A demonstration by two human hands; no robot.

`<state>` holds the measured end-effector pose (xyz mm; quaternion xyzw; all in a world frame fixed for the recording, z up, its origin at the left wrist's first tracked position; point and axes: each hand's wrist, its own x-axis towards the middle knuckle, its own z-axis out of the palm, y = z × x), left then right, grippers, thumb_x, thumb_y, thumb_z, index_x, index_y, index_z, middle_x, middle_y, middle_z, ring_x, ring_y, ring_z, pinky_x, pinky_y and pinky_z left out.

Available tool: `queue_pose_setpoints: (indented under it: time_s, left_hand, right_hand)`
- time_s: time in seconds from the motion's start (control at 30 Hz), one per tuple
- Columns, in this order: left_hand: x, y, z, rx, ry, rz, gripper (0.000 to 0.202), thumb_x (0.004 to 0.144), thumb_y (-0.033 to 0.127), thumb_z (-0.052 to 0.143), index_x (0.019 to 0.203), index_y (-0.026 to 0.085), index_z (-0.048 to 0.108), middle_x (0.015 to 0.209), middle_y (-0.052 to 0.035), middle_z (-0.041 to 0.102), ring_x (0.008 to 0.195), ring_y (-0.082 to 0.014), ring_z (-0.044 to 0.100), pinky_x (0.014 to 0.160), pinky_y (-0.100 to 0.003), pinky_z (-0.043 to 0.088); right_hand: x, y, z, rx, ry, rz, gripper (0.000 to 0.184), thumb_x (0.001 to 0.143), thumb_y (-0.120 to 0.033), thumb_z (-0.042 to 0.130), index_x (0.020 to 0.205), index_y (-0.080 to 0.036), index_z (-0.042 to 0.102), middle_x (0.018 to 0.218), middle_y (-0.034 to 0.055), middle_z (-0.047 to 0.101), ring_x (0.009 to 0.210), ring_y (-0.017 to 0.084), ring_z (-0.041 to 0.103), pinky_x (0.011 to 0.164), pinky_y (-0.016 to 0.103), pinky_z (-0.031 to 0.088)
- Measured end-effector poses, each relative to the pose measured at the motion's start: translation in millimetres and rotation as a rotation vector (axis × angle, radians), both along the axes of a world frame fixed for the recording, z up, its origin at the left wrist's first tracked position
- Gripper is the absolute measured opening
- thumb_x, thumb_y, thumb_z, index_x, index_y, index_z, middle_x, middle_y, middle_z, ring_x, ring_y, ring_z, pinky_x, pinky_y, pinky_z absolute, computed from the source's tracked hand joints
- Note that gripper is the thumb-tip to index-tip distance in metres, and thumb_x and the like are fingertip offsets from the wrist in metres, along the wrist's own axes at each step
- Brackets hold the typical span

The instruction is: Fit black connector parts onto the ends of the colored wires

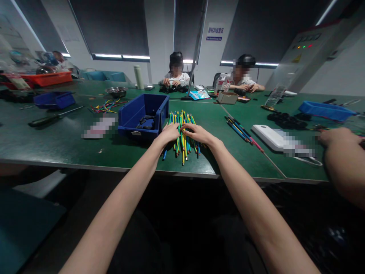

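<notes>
Your forearms [122, 201] reach over the table [74, 146] to a loose bundle of green, yellow and blue wires [184, 146], lying just right of the blue bin [159, 108]. Left hand [170, 133]: fingers close together at the wires' left side; you cannot tell whether they pinch. Right hand [199, 134]: fingers slightly spread over the right side. Expect light, springy, smooth pieces prone to slipping apart; grasp mid-length, clear of the copper-coloured ends.

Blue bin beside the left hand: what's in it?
Small black pieces lie inside the blue bin. Its front wall covers the nearest floor; anything there can't be seen.
</notes>
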<state>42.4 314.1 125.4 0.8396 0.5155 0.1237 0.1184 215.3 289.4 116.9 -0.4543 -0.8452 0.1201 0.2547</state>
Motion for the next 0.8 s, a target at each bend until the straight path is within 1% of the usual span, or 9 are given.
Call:
queue_pose_setpoints:
  time_s: [0.1, 0.13, 0.2, 0.3, 0.4, 0.53, 0.67, 0.73, 0.8]
  left_hand:
    - [1.7, -2.8, -3.4, 0.045, 0.029, 0.023, 0.051, 0.091, 0.022, 0.030, 0.140, 0.016, 0.043, 0.152, -0.0079, 0.034, 0.144, -0.0231, 0.022, 0.118, -0.039, 0.017]
    - [2.9, -4.7, -4.5, 0.059, 0.030, 0.039, 0.052, 0.091, 0.023, 0.028, 0.141, 0.015, 0.041, 0.154, -0.0085, 0.031, 0.145, -0.0235, 0.018, 0.118, -0.041, 0.015]
    - [5.6, -8.8, -6.3, 0.074, 0.024, 0.075, 0.053, 0.093, 0.026, 0.025, 0.143, 0.012, 0.037, 0.154, -0.0104, 0.029, 0.145, -0.0242, 0.018, 0.118, -0.042, 0.015]
    - [9.1, -12.6, -7.3, 0.074, 0.010, 0.106, 0.056, 0.094, 0.031, 0.023, 0.144, 0.008, 0.034, 0.154, -0.0134, 0.029, 0.144, -0.0261, 0.021, 0.117, -0.043, 0.016]
    - [9.6, -12.1, -6.7, 0.055, 0.005, 0.109, 0.058, 0.094, 0.033, 0.023, 0.145, 0.008, 0.033, 0.154, -0.0152, 0.026, 0.144, -0.0269, 0.020, 0.117, -0.044, 0.016]
    - [5.4, -11.5, -5.1, 0.017, 0.001, 0.129, 0.059, 0.093, 0.036, 0.026, 0.146, 0.011, 0.033, 0.156, -0.0165, 0.020, 0.145, -0.0253, 0.018, 0.116, -0.040, 0.017]
    - [1.6, -16.5, -3.9, -0.024, -0.030, 0.173, 0.061, 0.092, 0.046, 0.028, 0.147, 0.022, 0.032, 0.158, -0.0110, 0.017, 0.146, -0.0262, 0.015, 0.117, -0.043, 0.013]
    - [1.0, -19.2, -3.8, -0.027, -0.023, 0.176, 0.062, 0.091, 0.050, 0.028, 0.147, 0.023, 0.032, 0.158, -0.0104, 0.017, 0.146, -0.0267, 0.013, 0.117, -0.045, 0.012]
    - [0.9, -20.6, -4.3, -0.013, -0.005, 0.168, 0.060, 0.092, 0.047, 0.026, 0.147, 0.022, 0.032, 0.157, -0.0106, 0.019, 0.146, -0.0264, 0.014, 0.117, -0.044, 0.013]
  right_hand:
    - [-0.3, 2.5, -3.6, 0.011, -0.019, 0.005, 0.040, 0.092, -0.035, 0.046, 0.129, -0.022, 0.056, 0.132, 0.0059, 0.058, 0.123, 0.019, 0.052, 0.108, 0.039, 0.036]
    - [-0.5, 2.9, -4.3, 0.011, -0.039, -0.003, 0.043, 0.093, -0.038, 0.045, 0.132, -0.023, 0.054, 0.135, 0.0059, 0.055, 0.126, 0.019, 0.049, 0.109, 0.040, 0.034]
    - [-0.9, 2.1, -4.3, 0.002, -0.095, -0.029, 0.045, 0.093, -0.044, 0.043, 0.134, -0.026, 0.052, 0.139, 0.0048, 0.051, 0.132, 0.021, 0.043, 0.112, 0.045, 0.028]
    - [-0.7, -2.0, -1.1, -0.024, -0.164, -0.090, 0.048, 0.093, -0.052, 0.040, 0.136, -0.033, 0.048, 0.143, 0.0024, 0.047, 0.136, 0.024, 0.036, 0.113, 0.058, 0.018]
    - [0.3, -6.3, 2.9, -0.050, -0.191, -0.132, 0.048, 0.093, -0.054, 0.038, 0.137, -0.036, 0.047, 0.147, 0.0017, 0.042, 0.138, 0.027, 0.033, 0.110, 0.064, 0.015]
    - [2.3, -8.2, 4.3, -0.071, -0.206, -0.143, 0.045, 0.094, -0.049, 0.037, 0.136, -0.035, 0.049, 0.149, 0.0032, 0.038, 0.138, 0.027, 0.032, 0.110, 0.064, 0.019]
    - [3.2, -9.0, 4.0, -0.066, -0.188, -0.136, 0.045, 0.094, -0.041, 0.040, 0.138, -0.034, 0.047, 0.149, 0.0033, 0.039, 0.137, 0.027, 0.035, 0.111, 0.058, 0.023]
    - [2.6, -10.2, 4.7, -0.062, -0.178, -0.147, 0.046, 0.093, -0.039, 0.042, 0.139, -0.033, 0.047, 0.148, 0.0033, 0.041, 0.136, 0.027, 0.036, 0.112, 0.055, 0.024]
    - [1.6, -11.8, 5.8, -0.057, -0.179, -0.155, 0.046, 0.093, -0.037, 0.042, 0.138, -0.032, 0.048, 0.147, 0.0033, 0.042, 0.135, 0.027, 0.037, 0.112, 0.054, 0.025]
